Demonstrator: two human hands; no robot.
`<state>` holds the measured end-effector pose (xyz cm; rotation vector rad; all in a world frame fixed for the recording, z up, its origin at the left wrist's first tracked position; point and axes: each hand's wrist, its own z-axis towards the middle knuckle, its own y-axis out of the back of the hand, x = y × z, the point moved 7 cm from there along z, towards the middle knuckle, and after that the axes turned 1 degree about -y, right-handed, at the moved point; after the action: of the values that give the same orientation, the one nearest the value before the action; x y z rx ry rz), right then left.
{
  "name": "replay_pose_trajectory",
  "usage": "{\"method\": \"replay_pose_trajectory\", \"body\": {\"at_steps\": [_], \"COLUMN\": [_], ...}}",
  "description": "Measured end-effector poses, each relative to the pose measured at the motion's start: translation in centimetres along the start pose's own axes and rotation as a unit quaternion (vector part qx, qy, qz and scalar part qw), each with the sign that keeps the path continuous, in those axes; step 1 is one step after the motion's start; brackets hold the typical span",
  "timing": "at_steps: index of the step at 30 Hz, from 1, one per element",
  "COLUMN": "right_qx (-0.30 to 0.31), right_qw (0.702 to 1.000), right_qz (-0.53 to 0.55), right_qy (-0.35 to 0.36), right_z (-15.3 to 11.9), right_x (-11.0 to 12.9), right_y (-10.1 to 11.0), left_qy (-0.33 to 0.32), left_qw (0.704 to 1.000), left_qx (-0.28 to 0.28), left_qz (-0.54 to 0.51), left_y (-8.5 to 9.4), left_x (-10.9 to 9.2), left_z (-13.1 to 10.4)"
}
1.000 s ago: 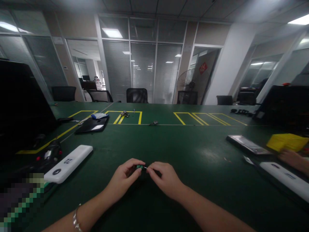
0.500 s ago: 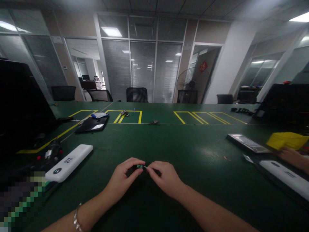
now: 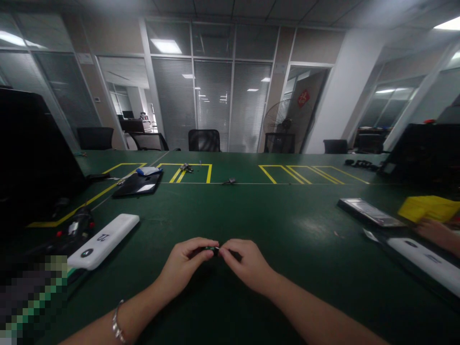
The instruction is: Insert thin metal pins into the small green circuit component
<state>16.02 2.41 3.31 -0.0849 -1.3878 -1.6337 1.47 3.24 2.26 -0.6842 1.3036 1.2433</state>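
My left hand point(image 3: 187, 261) pinches a small green piece point(image 3: 211, 248) between thumb and fingers, low over the green table point(image 3: 230, 211). Its finer shape is too small to tell. Close against it on the right, my right hand point(image 3: 246, 263) has its thumb and fingertips pressed around a thin, light-coloured tip point(image 3: 217, 247) that meets the green piece. The fingertips of both hands nearly touch. A silvery bracelet point(image 3: 117, 326) is on my left wrist.
White numbered case point(image 3: 104, 242) and black device with red parts point(image 3: 79, 225) lie left. Black folder point(image 3: 138, 183) is beyond. At right are a flat metallic box point(image 3: 370, 213), another white case point(image 3: 426, 261), a yellow bin point(image 3: 427, 208) and another person's hand point(image 3: 436, 235). Small metal parts point(image 3: 186, 167) sit farther back.
The green piece looks slightly turned, with less of it showing between my left fingers. Both hands keep nearly the same place.
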Motion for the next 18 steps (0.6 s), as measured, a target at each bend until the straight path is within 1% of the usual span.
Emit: {"method": "replay_pose_trajectory", "body": {"at_steps": [5, 7, 8, 10, 12, 14, 16, 18], "right_qx": [-0.019, -0.033, -0.038, -0.046, -0.048, -0.051, -0.055, -0.058], "right_qw": [0.999, 0.998, 0.997, 0.997, 0.996, 0.996, 0.996, 0.997], "right_qz": [0.01, 0.022, 0.027, 0.033, 0.04, 0.043, 0.041, 0.036], "right_qy": [-0.032, -0.049, -0.054, -0.058, -0.056, -0.054, -0.05, -0.047], "right_z": [0.1, 0.1, 0.1, 0.1, 0.1, 0.1, 0.1, 0.1], "right_x": [-0.5, -0.8, -0.9, -1.0, -1.1, -1.2, -1.2, -1.1], "right_y": [0.4, 0.7, 0.8, 0.8, 0.8, 0.7, 0.7, 0.8], "left_qy": [0.02, 0.028, 0.029, 0.021, -0.005, -0.04, -0.066, -0.075], "left_qw": [0.999, 0.999, 0.999, 0.998, 0.989, 0.975, 0.966, 0.962], "left_qx": [-0.021, -0.015, -0.001, 0.049, 0.109, 0.152, 0.169, 0.171], "left_qz": [-0.031, -0.029, -0.02, 0.025, 0.096, 0.155, 0.186, 0.201], "left_y": [0.6, 0.8, 0.7, 0.1, -0.8, -1.6, -2.1, -2.3], "left_x": [0.7, 0.9, 0.9, 0.6, 0.0, -0.8, -1.4, -1.6], "left_z": [0.3, 0.5, 0.5, 0.5, 0.4, 0.1, -0.2, -0.3]}}
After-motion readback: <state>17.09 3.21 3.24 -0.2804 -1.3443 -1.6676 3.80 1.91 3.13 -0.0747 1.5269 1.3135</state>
